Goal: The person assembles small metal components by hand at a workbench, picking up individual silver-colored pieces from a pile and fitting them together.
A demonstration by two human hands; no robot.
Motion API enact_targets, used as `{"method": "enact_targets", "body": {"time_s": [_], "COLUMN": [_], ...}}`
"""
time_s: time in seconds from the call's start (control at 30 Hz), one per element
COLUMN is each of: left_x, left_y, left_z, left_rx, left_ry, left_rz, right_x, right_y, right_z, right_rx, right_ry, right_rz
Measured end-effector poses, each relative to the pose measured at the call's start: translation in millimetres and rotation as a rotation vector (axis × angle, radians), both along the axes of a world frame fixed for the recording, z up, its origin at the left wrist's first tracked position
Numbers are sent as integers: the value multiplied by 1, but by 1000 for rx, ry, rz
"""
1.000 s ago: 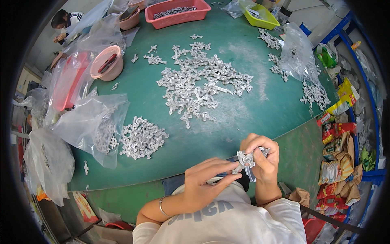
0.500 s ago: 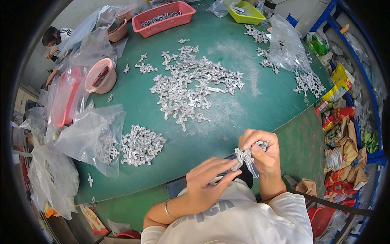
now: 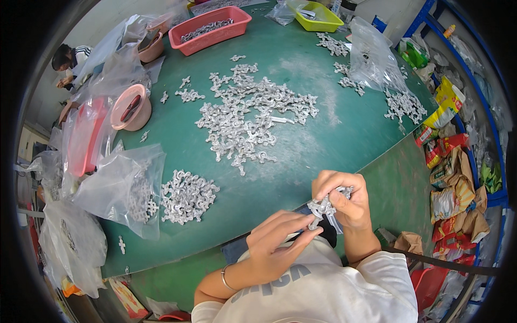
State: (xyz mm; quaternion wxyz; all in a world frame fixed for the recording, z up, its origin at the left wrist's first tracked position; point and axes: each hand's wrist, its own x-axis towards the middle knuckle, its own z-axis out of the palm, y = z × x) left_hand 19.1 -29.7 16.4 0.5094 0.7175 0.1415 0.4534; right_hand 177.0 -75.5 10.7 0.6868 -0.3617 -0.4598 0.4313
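Close to my body, at the table's near edge, both hands hold silver-grey cross-shaped metal castings point(image 3: 318, 208). My right hand point(image 3: 347, 203) is curled round them, thumb pressing on top, and part of the metal shows between thumb and forefinger. How many pieces it grips I cannot tell. With fingertips and thumb, my left hand point(image 3: 277, 242) pinches the lower end of a casting. A large loose heap of similar castings point(image 3: 253, 113) lies mid-table, and a smaller, denser pile point(image 3: 188, 196) sits to the left of my hands.
Clear plastic bags point(image 3: 121, 188) with castings lie at the left, beside a pink bowl point(image 3: 141, 116). At the back stand a red tub point(image 3: 237, 33) and a yellow-green tray point(image 3: 318, 22). Another bag point(image 3: 374, 59) and castings point(image 3: 404, 107) are at the right. A person point(image 3: 67, 62) sits far left.
The whole view has shifted slightly. Both hands keep nearly the same grip on the castings, with only a small change in the casting's tilt at my left fingertips.
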Motion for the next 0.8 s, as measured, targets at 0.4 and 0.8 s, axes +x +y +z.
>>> {"method": "enact_targets", "body": {"time_s": [0.4, 0.8], "left_x": [-3, -10], "left_y": [2, 13], "left_z": [3, -5], "left_rx": [-120, -904], "left_ry": [69, -21], "left_rz": [-65, -367], "right_x": [0, -3], "right_y": [0, 3], "right_z": [-3, -1], "right_rx": [-17, -78], "right_ry": [11, 45], "right_rz": [-17, -79]}}
